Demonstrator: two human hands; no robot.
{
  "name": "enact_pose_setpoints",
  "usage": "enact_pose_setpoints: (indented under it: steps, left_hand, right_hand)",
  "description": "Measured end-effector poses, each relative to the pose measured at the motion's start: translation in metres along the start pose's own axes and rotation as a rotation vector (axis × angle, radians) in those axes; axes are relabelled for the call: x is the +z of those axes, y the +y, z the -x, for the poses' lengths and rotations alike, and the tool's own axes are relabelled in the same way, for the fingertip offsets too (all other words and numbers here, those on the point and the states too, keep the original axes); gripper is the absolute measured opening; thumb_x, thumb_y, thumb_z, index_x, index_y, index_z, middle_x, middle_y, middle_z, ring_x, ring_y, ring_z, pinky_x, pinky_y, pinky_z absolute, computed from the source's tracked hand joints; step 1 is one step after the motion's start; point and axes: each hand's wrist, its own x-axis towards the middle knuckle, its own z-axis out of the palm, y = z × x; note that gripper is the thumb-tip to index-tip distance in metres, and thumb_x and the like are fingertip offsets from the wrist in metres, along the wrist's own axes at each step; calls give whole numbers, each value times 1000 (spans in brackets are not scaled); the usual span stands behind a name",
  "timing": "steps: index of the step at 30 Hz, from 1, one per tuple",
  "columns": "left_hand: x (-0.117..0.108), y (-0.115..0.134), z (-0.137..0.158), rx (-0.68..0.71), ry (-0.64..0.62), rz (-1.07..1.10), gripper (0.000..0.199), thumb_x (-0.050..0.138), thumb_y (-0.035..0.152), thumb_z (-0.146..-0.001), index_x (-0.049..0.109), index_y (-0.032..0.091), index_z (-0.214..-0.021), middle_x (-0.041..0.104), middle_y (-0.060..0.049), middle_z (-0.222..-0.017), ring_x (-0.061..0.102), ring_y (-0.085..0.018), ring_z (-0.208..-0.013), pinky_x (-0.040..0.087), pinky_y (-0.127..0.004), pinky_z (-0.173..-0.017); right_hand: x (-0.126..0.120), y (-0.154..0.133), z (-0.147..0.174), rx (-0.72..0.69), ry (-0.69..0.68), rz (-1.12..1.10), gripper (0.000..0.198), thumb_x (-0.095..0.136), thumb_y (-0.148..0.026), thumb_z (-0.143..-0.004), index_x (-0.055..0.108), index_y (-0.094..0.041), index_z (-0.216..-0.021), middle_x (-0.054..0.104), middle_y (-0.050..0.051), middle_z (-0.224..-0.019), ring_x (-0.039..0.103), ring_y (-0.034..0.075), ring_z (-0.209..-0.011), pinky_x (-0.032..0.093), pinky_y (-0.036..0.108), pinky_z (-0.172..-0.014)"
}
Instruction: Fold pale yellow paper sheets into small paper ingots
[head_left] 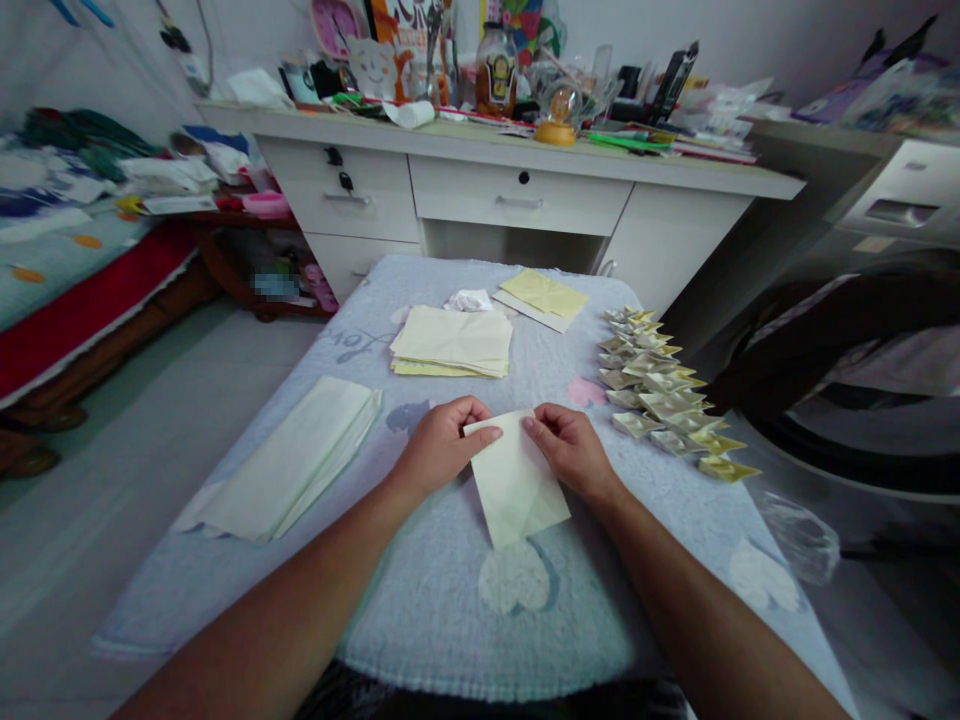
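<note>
A creased sheet of pale yellow paper (517, 485) hangs between my two hands over the cloth-covered table. My left hand (448, 440) pinches its upper left corner, thumb on top. At the upper right corner my right hand (570, 448) grips the same sheet between thumb and curled fingers. Beyond my hands lies a stack of pale paper sheets (454, 340). Several folded paper boats (660, 385) stand in rows along the table's right side. To the left rests a long folded bundle of pale paper (300, 455).
Yellow and white sheets (544, 295) and a crumpled white tissue (470, 300) lie at the table's far end. Behind stands a cluttered white desk (517, 195) with drawers. A front-loading washing machine (900, 215) is at the right, a bed (82, 260) at the left.
</note>
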Motion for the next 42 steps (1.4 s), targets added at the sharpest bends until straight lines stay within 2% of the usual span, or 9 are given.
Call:
enact_pose_setpoints:
  steps: [5,12,16,20,25,28,30,36,42]
  left_hand:
    - [8,-5,-10,67,143,-333,19,62,28,-79,59,21,-96,57,5,-66,53,-13,-60,38,-23,-59]
    - [9,-16,-18,215,147,-597,22,55,14,-81,60,20,-101,62,-3,-88,57,-19,-85,44,-31,-78]
    - [10,-13,-13,357,167,-725,21,61,15,-79,64,20,-100,59,-7,-107,51,-24,-103,41,-39,-91]
    - [13,-11,-9,434,-47,-720,14,60,21,-83,64,20,-96,62,-5,-104,51,-23,-102,42,-37,-90]
    - [14,-12,-5,395,-109,-725,21,62,24,-83,61,23,-104,60,-5,-113,51,-23,-108,39,-39,-93]
    - [14,-12,-2,361,-121,-739,24,61,23,-83,60,25,-107,59,-4,-120,49,-24,-115,35,-41,-97]
    - [12,-12,0,355,-132,-747,27,62,24,-82,58,26,-109,58,-4,-125,47,-24,-119,32,-42,-100]
    - [6,-14,3,362,-171,-746,44,67,36,-78,53,26,-119,54,-6,-133,43,-26,-126,26,-44,-105]
    - [2,-16,3,331,-231,-732,70,76,49,-64,50,26,-125,49,-9,-139,38,-30,-131,20,-46,-110]
  right_hand:
    - [-1,5,-8,-145,136,511,24,50,-30,-88,59,-19,-69,52,-1,-60,44,13,-56,29,25,-56]
    - [-4,8,-14,-183,175,803,24,47,-25,-89,62,-18,-72,63,4,-69,51,16,-64,31,26,-61]
    - [-4,10,-16,-195,170,877,25,46,-23,-90,63,-17,-74,65,6,-73,54,17,-68,33,27,-64]
    - [-5,11,-17,-185,157,923,25,46,-23,-91,64,-18,-75,66,6,-75,56,18,-69,34,27,-65]
    - [-5,10,-17,-149,134,985,22,47,-25,-91,63,-18,-77,66,6,-78,56,19,-73,33,29,-69]
    - [-6,8,-16,-106,195,1029,12,54,-24,-87,62,-17,-93,65,9,-90,55,22,-83,33,31,-73]
    - [-6,5,-14,-132,229,1045,21,57,-22,-84,60,-16,-105,63,11,-102,52,25,-92,33,34,-77]
    - [-3,-2,-6,-253,-62,1022,16,55,-18,-85,64,-21,-97,62,7,-100,51,23,-96,31,36,-82]
    - [-2,-2,2,-268,-93,1036,33,62,-43,-83,60,-20,-106,58,9,-107,50,25,-99,33,37,-83]
